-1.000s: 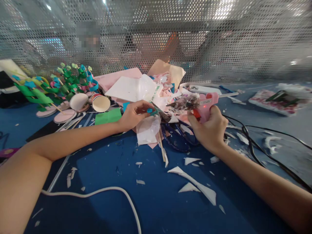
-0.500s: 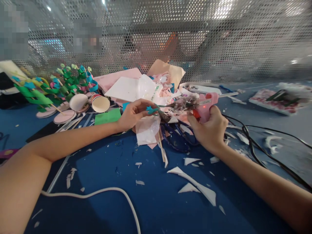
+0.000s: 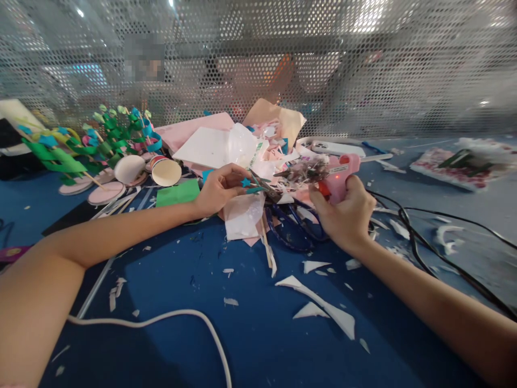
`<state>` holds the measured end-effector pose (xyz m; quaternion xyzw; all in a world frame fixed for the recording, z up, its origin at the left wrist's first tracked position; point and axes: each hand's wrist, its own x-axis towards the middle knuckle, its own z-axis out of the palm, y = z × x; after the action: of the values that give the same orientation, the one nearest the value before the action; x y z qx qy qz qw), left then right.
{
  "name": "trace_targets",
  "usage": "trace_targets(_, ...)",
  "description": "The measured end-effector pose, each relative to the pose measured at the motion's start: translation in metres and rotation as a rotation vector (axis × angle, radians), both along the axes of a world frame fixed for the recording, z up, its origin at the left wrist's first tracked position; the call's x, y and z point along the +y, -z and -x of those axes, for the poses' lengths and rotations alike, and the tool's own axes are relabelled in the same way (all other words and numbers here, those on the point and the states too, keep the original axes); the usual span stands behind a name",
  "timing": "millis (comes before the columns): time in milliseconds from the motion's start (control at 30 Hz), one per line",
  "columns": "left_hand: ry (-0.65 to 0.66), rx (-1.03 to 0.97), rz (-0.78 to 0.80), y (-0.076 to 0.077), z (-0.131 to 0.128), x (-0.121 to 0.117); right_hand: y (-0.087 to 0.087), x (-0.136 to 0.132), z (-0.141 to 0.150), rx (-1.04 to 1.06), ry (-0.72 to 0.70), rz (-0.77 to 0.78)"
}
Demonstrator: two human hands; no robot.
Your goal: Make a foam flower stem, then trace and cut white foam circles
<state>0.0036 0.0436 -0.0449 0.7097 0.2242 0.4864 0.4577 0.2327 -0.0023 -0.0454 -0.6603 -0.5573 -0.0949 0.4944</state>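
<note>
My left hand (image 3: 221,188) pinches a small blue paper star (image 3: 245,182) with a teal strip beside it between thumb and fingertips. My right hand (image 3: 347,215) is wrapped round the handle of a pink hot glue gun (image 3: 339,177), its orange light lit and a white glue stick (image 3: 375,158) sticking out of the back. The glue gun's front is covered in greyish residue and its nozzle points left toward the star, apart from it. Below the glue gun lie scissors with dark blue handles (image 3: 288,229), their blades partly hidden among paper scraps.
Green and blue paper plants on round bases (image 3: 107,192) stand at the left, near paper cups (image 3: 166,171). Paper sheets (image 3: 204,146) and scraps pile up before a perforated metal screen (image 3: 258,64). Black cables (image 3: 416,231) run right; a white cable (image 3: 173,315) crosses the front.
The star has turned in my left fingertips and the teal strip now shows below it. The glue gun's nozzle has come into clearer view; both hands have otherwise barely moved.
</note>
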Motion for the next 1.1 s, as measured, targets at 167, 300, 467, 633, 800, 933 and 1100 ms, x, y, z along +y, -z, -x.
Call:
trace_targets(167, -0.019, 0.065, -0.015, 0.003, 0.001, 0.000, -0.001, -0.002, 0.003, 0.022, -0.001, 0.006)
trace_targets(300, -0.064, 0.082, -0.052, 0.004, 0.001, -0.001, -0.001, -0.005, 0.006, 0.005, -0.038, -0.014)
trace_targets(467, -0.088, 0.140, -0.153, 0.003, 0.002, -0.004, 0.001, -0.007, 0.010, -0.050, -0.064, 0.008)
trace_targets(633, -0.297, 0.233, -0.502, 0.001, 0.004, -0.003, 0.000, -0.008, 0.011, -0.046, -0.064, 0.034)
trace_targets(800, -0.390, 0.268, -0.658, 0.000, 0.005, -0.003, 0.003, -0.005, 0.009, -0.031, -0.050, 0.025)
trace_targets(933, -0.427, 0.304, -0.680, -0.002, 0.006, -0.005, 0.003, -0.005, 0.009, -0.031, -0.043, 0.026)
trace_targets(1100, -0.431, 0.288, -0.685, -0.003, 0.005, -0.006, 0.001, -0.007, 0.011, -0.032, -0.047, 0.031)
